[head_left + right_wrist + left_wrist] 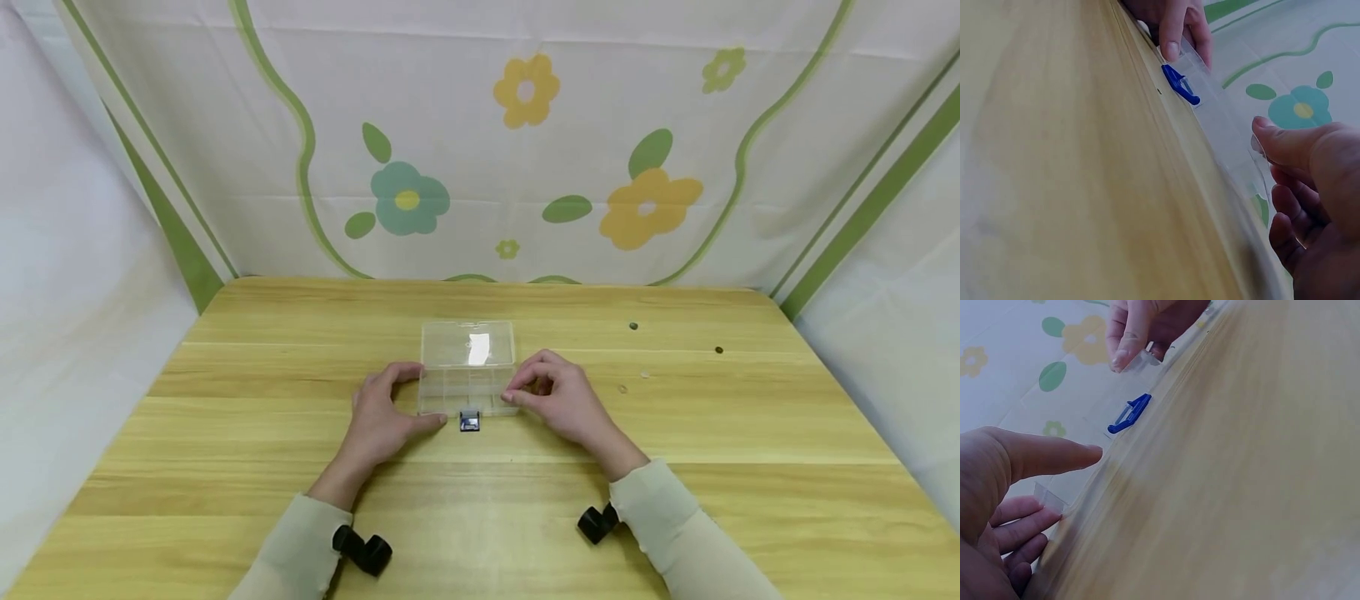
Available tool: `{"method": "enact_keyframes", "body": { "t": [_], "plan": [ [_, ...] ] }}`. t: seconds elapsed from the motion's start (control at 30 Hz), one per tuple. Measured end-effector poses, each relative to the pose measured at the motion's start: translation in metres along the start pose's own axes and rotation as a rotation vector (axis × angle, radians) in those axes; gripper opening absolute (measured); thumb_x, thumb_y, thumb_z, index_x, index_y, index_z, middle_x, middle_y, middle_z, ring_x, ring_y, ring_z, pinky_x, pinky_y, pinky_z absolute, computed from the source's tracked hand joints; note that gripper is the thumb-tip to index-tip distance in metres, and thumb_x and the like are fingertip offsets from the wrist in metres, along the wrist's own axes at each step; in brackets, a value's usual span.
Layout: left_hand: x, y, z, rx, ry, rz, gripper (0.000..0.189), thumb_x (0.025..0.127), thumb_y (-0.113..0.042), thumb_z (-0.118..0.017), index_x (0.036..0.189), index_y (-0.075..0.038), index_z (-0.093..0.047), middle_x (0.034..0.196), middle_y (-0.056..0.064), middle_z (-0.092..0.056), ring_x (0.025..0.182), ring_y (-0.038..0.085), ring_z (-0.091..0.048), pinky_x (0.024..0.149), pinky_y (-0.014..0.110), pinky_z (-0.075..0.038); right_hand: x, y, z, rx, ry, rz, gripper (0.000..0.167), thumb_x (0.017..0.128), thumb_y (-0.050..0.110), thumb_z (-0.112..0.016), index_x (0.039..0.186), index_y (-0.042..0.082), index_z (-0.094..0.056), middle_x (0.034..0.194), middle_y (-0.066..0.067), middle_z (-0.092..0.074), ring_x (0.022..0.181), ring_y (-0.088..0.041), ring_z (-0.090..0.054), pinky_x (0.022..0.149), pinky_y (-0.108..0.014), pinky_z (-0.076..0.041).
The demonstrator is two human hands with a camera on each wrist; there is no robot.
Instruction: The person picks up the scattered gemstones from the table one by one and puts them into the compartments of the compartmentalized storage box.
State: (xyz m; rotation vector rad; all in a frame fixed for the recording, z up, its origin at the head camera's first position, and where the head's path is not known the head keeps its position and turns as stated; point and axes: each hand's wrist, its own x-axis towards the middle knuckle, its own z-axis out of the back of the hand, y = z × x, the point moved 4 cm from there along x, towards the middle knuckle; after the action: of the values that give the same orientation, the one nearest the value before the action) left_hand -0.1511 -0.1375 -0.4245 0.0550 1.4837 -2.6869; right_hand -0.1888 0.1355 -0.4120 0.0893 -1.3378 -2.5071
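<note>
A clear plastic compartment box (456, 390) lies on the table with its lid (446, 343) raised at the back. At its front edge is a blue latch (1132, 414). My left hand (378, 421) holds the left end of the box, thumb along the front and fingers at the far side. Over the right end, my right hand (558, 398) pinches a small, pale, round piece (1255, 144) between thumb and forefinger. It looks like a translucent button, though most of it is hidden by the fingers.
On the wooden table (480, 517), right of the box, lie two small dark round pieces, one farther back (633, 326) and one farther right (719, 350). Two pale clear pieces (645, 375) lie nearer the right hand. A flowered cloth (465, 125) hangs behind the table.
</note>
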Motion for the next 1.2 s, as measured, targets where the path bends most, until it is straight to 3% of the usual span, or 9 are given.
{"method": "enact_keyframes", "body": {
  "t": [0.5, 1.2],
  "plan": [
    [-0.0024, -0.001, -0.0014, 0.007, -0.01, -0.014, 0.076, 0.077, -0.025, -0.098, 0.144, -0.015, -0.063, 0.147, 0.008, -0.066, 0.137, 0.034, -0.044, 0.115, 0.054, -0.032, -0.0074, -0.0071, -0.0034, 0.058, -0.082, 0.021, 0.007, 0.089, 0.022, -0.09, 0.09, 0.02, -0.083, 0.103, 0.0, -0.071, 0.083, -0.016, -0.058, 0.071, -0.022, -0.048],
    [-0.0014, -0.0009, -0.0001, 0.019, -0.013, -0.006, 0.078, 0.076, -0.024, -0.098, 0.145, -0.015, -0.062, 0.149, 0.008, -0.066, 0.139, 0.034, -0.044, 0.116, 0.053, -0.032, -0.0054, -0.0033, -0.0016, 0.053, -0.093, 0.012, 0.008, 0.088, 0.022, -0.091, 0.092, 0.021, -0.083, 0.104, 0.0, -0.072, 0.083, -0.017, -0.059, 0.072, -0.023, -0.049]
  ]
}}
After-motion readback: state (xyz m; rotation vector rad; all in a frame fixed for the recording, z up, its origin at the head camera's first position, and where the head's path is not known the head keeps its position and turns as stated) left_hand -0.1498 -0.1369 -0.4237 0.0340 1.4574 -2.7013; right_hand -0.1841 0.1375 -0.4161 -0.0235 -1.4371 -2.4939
